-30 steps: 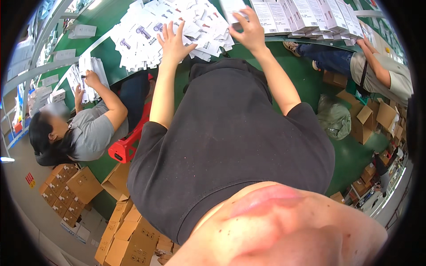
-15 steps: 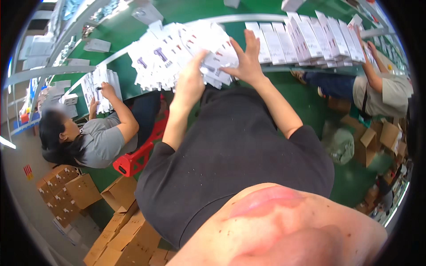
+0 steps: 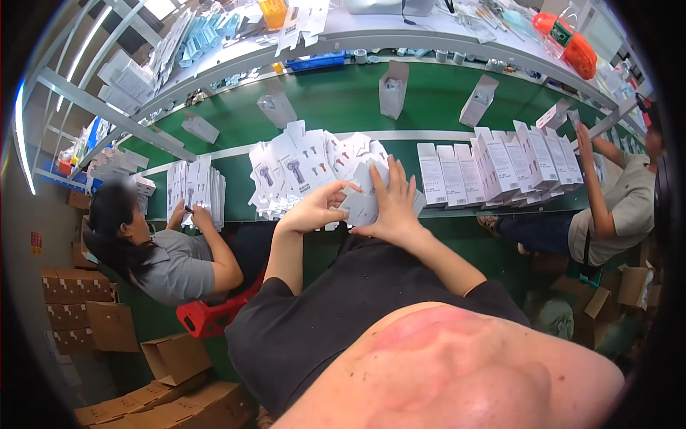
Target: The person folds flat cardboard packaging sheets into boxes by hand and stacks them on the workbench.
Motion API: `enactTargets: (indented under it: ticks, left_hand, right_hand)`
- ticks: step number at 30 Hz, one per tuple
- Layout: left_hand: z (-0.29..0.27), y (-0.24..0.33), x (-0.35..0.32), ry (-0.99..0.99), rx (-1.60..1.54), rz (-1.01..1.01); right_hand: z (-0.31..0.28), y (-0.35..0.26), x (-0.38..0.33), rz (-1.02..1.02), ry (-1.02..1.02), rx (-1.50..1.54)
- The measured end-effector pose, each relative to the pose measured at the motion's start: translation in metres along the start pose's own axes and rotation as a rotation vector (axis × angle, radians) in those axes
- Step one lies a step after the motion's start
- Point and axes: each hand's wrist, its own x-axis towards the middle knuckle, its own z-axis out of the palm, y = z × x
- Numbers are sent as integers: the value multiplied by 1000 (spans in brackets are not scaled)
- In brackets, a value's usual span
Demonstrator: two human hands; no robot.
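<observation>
A white folding carton [image 3: 363,207] with small flaps is held between my two hands at the near edge of the bench. On its left side my left hand [image 3: 316,209] grips it with thumb and fingertips. My right hand [image 3: 393,207] holds it from the right, fingers stretched up along it and the thumb near its lower end. Just beyond lies a spread heap of flat printed cartons [image 3: 286,168], white with small coloured product pictures. To the right, made-up white boxes [image 3: 457,174] lean in a packed row.
A green conveyor belt [image 3: 329,100] runs across, carrying upright open white boxes [image 3: 393,89]. Above it is a cluttered shelf [image 3: 443,28]. At left a person [image 3: 171,250] handles flat cartons [image 3: 204,189]; another person [image 3: 614,186] works at right. Brown cardboard boxes [image 3: 171,357] stand behind left.
The view has tilted up, showing more of the belt and shelf. My hands, previously apart over the flat cartons, now hold one carton between them.
</observation>
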Motion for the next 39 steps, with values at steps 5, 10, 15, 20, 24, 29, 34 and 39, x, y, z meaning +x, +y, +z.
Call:
enactTargets:
  ticks: [5,10,15,20,24,29,34,39]
  left_hand:
    - [-9,-8,13,6,217,-215]
    - [3,-23,29,373,135,-35]
    - [47,-6,37,214,-434,567]
    - [55,-9,35,253,216,601]
    - [61,-29,43,167,-220,755]
    - [64,-26,51,237,-164,341]
    - [77,-15,45,354,-34,454]
    - [60,-34,43,141,65,583]
  right_hand:
    - [13,-17,2,143,11,13]
    - [6,22,9,-132,210,406]
    - [-29,11,6,167,143,636]
    - [-38,-3,12,94,327,949]
    - [-50,-12,4,357,174,1142]
    - [-38,-13,11,66,330,866]
    - [-34,-21,11,359,283,914]
    - [-21,-2,10,310,255,1190]
